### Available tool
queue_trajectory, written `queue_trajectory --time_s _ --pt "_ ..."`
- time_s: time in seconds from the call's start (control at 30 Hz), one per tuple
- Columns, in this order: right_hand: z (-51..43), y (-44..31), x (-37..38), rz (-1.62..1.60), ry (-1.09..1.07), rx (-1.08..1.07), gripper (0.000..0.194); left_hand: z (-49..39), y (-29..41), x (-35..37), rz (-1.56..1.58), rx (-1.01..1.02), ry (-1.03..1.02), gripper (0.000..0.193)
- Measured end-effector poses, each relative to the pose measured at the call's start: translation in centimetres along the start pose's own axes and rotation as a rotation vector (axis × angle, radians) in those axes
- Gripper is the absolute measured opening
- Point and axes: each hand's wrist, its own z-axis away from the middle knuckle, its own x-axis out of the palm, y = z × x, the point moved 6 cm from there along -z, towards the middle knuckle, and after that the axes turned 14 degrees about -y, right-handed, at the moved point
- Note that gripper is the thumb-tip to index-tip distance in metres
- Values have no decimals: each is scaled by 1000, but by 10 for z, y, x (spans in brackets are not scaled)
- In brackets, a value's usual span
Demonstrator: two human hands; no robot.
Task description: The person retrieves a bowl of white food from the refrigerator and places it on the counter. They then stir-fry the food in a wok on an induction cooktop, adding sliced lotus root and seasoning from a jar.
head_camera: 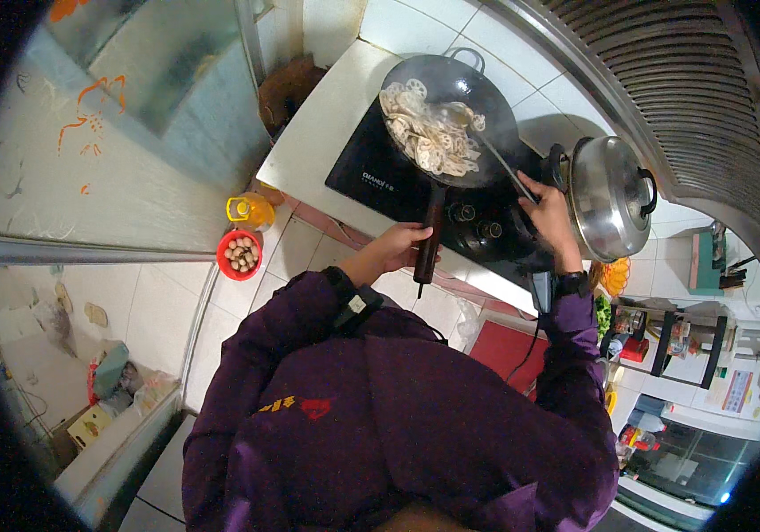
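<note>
A dark wok [496,156] stands on a black glass cooktop [360,176]. Sliced lotus root [420,133] is heaped mostly on the wok's left and lower side, and faint steam rises there. My left hand [396,247] holds the wok's dark brown handle [428,249], which points toward my body. In my right hand [546,209] is the long handle of a metal ladle or spatula [500,159]; its head is partly hidden among the slices. Two control knobs [465,213] lie between my hands.
A lidded steel pot [609,199] stands close to my right hand. Above it hangs a range hood [699,100]. On the floor to the left are an oil jug [251,211] and a red bowl [222,259] of round pale items. Further right stands a shelf rack [663,342] with jars.
</note>
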Motion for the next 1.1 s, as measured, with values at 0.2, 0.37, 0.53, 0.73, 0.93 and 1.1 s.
queue_trajectory --time_s 0.2,0.37,0.53,0.73,0.93,1.1 --pt "-74 -41 12 168 101 111 45 -3 -1 -2 -28 -14 -28 26" --pt "-57 -42 24 346 58 7 43 -1 0 -1 -57 13 -10 24" --pt "2 -29 11 504 138 -74 44 0 2 0 -43 15 -13 24" --pt "58 -35 -28 404 162 61 40 -2 1 -2 -24 -7 43 27" --pt "94 -51 -46 195 56 105 36 -2 -1 -1 13 -35 10 25" --pt "51 -53 -6 267 -58 249 36 -1 -1 1 -6 -27 -1 25"
